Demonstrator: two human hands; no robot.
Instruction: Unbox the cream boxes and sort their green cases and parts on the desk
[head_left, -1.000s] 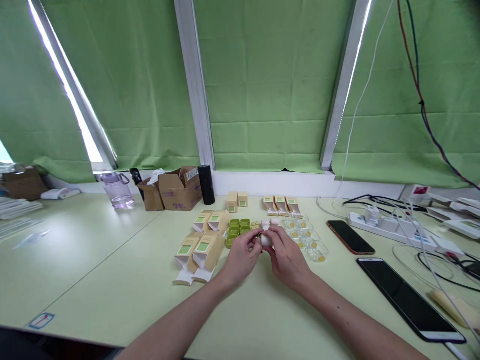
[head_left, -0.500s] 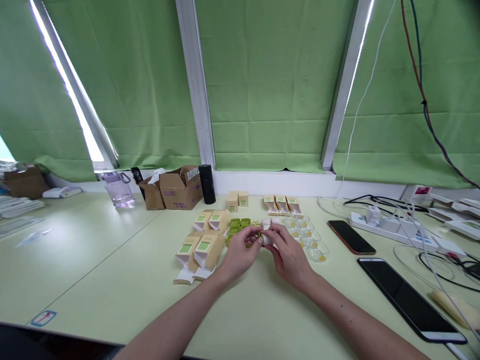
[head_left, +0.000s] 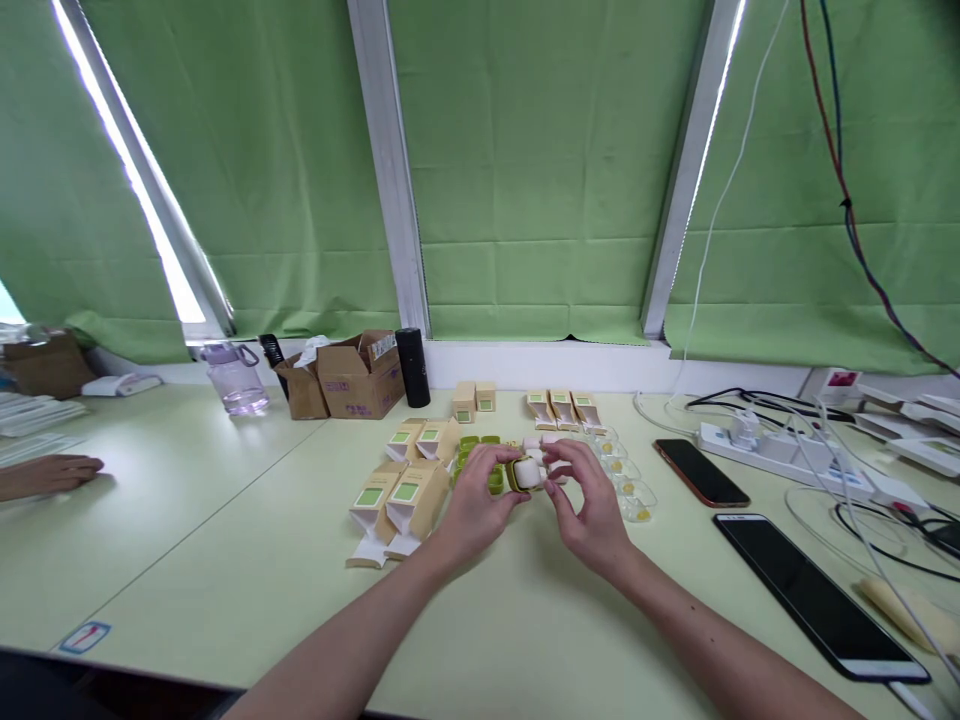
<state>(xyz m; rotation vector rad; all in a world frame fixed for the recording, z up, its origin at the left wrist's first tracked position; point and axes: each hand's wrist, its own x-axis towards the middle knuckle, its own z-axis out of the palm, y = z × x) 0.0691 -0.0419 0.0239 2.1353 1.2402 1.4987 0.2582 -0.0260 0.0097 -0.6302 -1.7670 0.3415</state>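
Note:
My left hand point(head_left: 480, 495) grips a small olive-green case point(head_left: 516, 477) between thumb and fingers. A white rounded block point(head_left: 529, 473) sits in that case, facing right. Just right of it, my right hand point(head_left: 589, 500) has its thumb and fingers apart; whether a fingertip touches the block I cannot tell. Behind my left hand stand several green cases point(head_left: 469, 443), partly hidden by it. More white blocks point(head_left: 532, 442) lie behind the hands. Clear plastic trays with yellow spots point(head_left: 636, 500) lie beyond my right hand.
Opened cartons point(head_left: 416, 500) lie left of my hands, with more small cartons point(head_left: 562, 408) behind. Two phones point(head_left: 701, 472) and a power strip point(head_left: 780, 460) with cables lie right. Brown boxes point(head_left: 360, 375) and a bottle point(head_left: 234, 380) stand back left. Another person's hand point(head_left: 56, 473) rests far left.
My right hand's fingers have moved apart from their pinch on the white block. The block now shows inside the green case in my left hand. Another person's hand has appeared at far left.

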